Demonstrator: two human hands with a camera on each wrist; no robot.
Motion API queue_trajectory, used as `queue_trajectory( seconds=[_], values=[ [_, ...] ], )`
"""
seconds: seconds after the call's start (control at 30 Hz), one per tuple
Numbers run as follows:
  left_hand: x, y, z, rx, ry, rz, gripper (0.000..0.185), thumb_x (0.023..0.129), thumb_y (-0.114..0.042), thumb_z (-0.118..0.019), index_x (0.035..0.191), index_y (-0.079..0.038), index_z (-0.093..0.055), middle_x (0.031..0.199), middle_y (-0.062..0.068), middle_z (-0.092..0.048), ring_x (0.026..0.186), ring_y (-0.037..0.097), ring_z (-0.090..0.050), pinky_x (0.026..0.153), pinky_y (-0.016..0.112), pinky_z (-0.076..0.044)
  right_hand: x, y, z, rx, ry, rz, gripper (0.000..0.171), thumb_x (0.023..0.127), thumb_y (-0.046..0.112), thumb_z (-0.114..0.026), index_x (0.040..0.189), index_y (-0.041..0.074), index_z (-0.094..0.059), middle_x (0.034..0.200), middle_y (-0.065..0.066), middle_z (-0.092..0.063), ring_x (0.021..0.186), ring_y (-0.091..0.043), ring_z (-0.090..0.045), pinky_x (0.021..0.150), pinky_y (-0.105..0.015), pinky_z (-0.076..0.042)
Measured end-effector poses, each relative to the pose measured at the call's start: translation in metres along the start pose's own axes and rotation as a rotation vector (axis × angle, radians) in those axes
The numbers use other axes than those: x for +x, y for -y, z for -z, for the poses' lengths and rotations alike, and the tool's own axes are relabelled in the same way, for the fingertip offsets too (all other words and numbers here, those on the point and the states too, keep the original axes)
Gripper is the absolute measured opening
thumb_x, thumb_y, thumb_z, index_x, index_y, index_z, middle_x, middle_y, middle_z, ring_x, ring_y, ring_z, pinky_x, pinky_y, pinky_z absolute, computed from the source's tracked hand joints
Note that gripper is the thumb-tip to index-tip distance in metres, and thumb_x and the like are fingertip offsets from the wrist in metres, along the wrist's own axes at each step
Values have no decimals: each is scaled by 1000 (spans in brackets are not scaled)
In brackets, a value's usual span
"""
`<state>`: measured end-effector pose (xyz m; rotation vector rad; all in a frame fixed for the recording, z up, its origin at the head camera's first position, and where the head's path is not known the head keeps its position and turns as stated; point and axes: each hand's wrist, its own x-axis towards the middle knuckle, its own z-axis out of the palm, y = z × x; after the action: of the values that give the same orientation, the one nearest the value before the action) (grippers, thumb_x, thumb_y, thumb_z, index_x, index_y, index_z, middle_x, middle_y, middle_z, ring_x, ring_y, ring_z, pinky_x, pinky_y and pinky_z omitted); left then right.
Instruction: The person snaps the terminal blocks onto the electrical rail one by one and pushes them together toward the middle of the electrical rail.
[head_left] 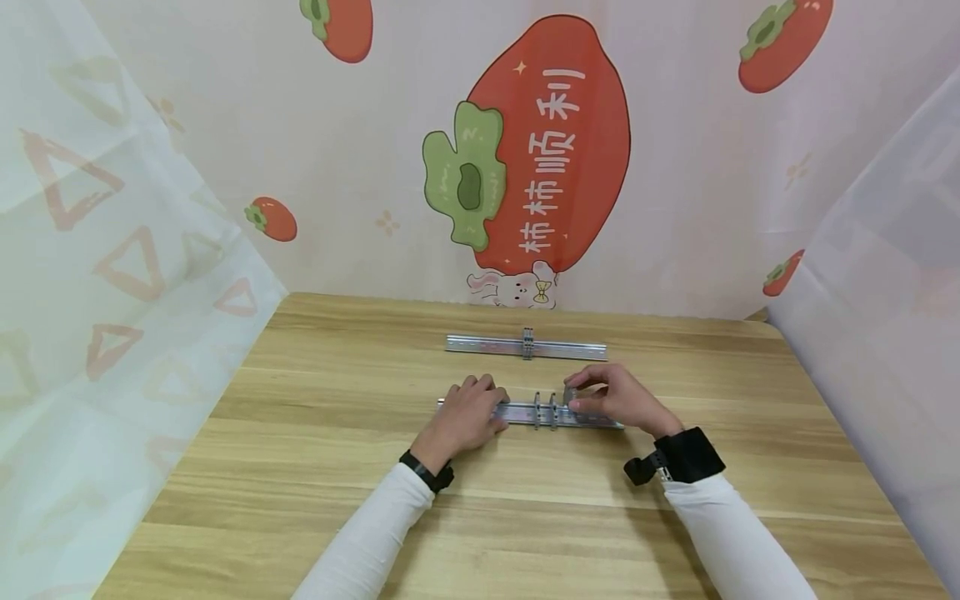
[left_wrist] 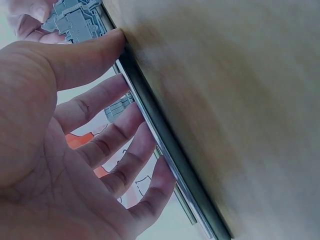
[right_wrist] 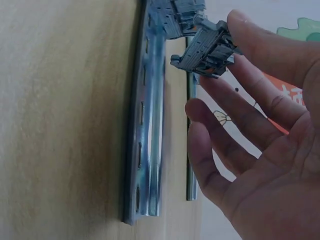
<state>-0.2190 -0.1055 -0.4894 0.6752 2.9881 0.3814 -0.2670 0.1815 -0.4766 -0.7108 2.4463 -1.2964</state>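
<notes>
A slotted metal DIN rail (head_left: pixel 517 412) lies on the table, with two grey terminal blocks (head_left: pixel 545 410) standing apart near its middle. My left hand (head_left: pixel 468 417) holds the rail toward its left end, thumb at the near edge and fingertips along the far side. Between thumb and fingers, my right hand (head_left: pixel 622 398) pinches another grey terminal block (right_wrist: pixel 207 50). That block is tilted over the rail, just right of the mounted pair. In the right wrist view it looks apart from the rail; its far end is partly hidden by the fingers.
Farther back lies a second metal rail (head_left: pixel 487 344), roughly parallel, carrying a small group of grey terminal blocks (head_left: pixel 528 343) at its middle. The wooden table (head_left: pixel 300 483) meets a printed cloth backdrop (head_left: pixel 360 250) behind, with cloth sides at left and right.
</notes>
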Motion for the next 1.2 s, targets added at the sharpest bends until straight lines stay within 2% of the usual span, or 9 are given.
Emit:
queue_trajectory(
  seconds=[0.2,0.4,0.73,0.93,1.2],
  values=[
    [1,1,-1,2,5,5,37,95,-37,-73,125,-17,-69,119,4,-59,111,27,-54,90,48,-48,2,1,-5,-33,-10,-22,27,88,10,-80,112,1,-72,119,-12,-69,108,-30,-63,86,-41,-53],
    [1,1,-2,-4,-6,6,36,95,-37,-73,124,-17,-70,117,4,-59,110,26,-54,89,48,-48,0,3,-6,-41,2,-39,25,88,10,-80,111,4,-72,119,-10,-68,108,-29,-62,87,-42,-53],
    [0,-1,0,3,1,12,35,94,-36,-74,123,-16,-70,117,4,-59,109,26,-54,90,48,-48,-5,4,-7,-52,26,6,25,86,8,-82,107,4,-71,120,-13,-69,109,-30,-63,90,-51,-51],
    [0,-2,1,10,4,9,35,95,-37,-73,123,-16,-70,118,4,-59,110,26,-54,90,48,-48,-8,6,-11,-95,22,11,24,81,5,-85,99,8,-69,119,-10,-70,109,-27,-64,88,-47,-54],
    [-1,-2,1,3,5,7,35,95,-37,-73,124,-16,-71,117,4,-59,108,26,-54,89,47,-48,-10,8,-17,-149,1,22,22,82,1,-83,94,7,-66,118,-11,-70,105,-25,-64,84,-44,-55]
  ],
)
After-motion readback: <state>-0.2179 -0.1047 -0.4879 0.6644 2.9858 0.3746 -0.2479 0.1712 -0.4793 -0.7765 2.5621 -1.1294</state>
